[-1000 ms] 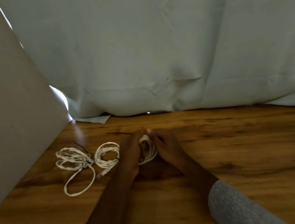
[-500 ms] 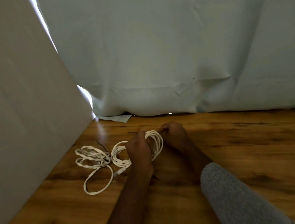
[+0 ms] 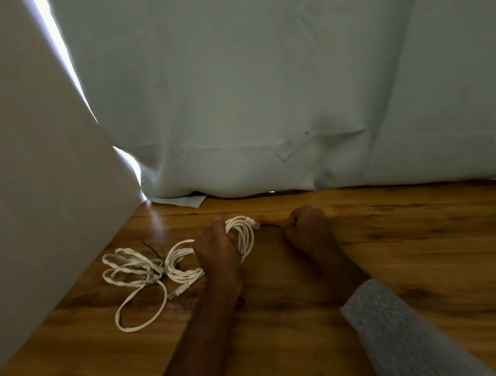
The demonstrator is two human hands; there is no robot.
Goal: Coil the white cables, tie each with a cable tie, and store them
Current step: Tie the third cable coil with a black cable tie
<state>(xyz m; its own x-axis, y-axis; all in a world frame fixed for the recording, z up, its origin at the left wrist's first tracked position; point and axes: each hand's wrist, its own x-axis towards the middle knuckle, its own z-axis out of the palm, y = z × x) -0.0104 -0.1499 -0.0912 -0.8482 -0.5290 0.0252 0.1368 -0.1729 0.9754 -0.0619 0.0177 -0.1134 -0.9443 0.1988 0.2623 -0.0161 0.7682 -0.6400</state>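
Near the table's (image 3: 403, 263) far edge, our right hand (image 3: 308, 230) has pulled away from the coil (image 3: 242, 234), fist closed on what may be the tie's tail, while our left hand (image 3: 216, 250) grips the coil, so cinching seems underway.

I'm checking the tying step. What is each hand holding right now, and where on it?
The left hand grips the coiled white cable around its bundled loops. The right hand is a closed fist pulling a thin dark cable tie by its tail end.

Pale curtain (image 3: 274, 76) hangs behind wooden table (image 3: 419, 261)
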